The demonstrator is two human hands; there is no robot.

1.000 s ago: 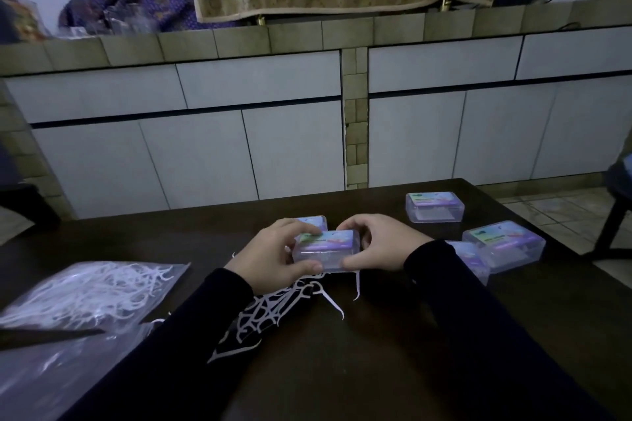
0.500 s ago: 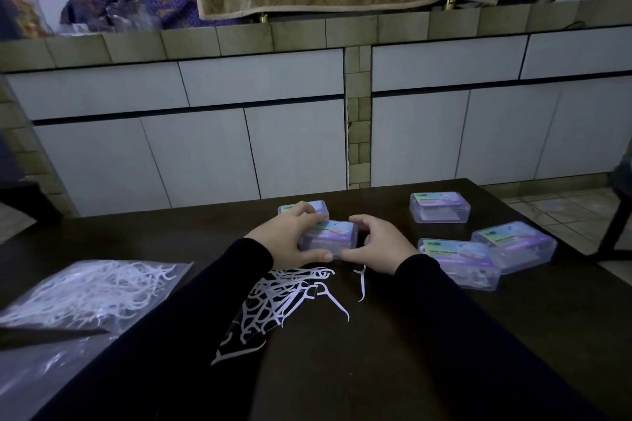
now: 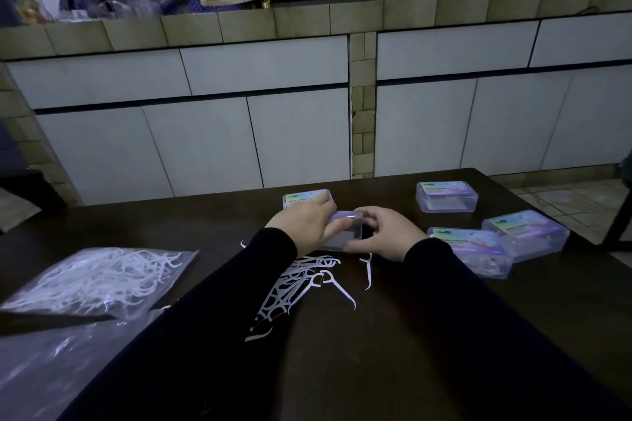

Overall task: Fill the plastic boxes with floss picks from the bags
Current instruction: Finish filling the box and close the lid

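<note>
I have both hands on one box (image 3: 345, 229) at table centre: the left hand (image 3: 304, 222) wraps its top and near-left side with fingers curled over the lid, and the right hand (image 3: 383, 232) pinches its right end, thumb low at the front corner. I cannot tell whether the lid is latched or partly lifted; the fingers cover the seam. Main risk, in my judgement: the box is smooth clear plastic, gripped only at its ends, so a prying motion could pop it free or spring the lid and scatter any contents. The loose picks (image 3: 301, 284) lie just at 6 o'clock from the box, partly under my left sleeve (image 3: 191, 328); a forearm drag could sweep them toward the near edge. One stray pick (image 3: 368, 270) sits apart at 5 o'clock, easily missed. A second box (image 3: 301, 198) touches or nearly touches my left hand at 11 o'clock and could be knocked. Two boxes (image 3: 472, 249) at 3 o'clock already hold picks; another (image 3: 446, 196) at 2 o'clock looks empty. The bag (image 3: 99, 278) lies at 9 o'clock, well apart, still holding picks. Lighting is dim, raising miscount risk.
</note>
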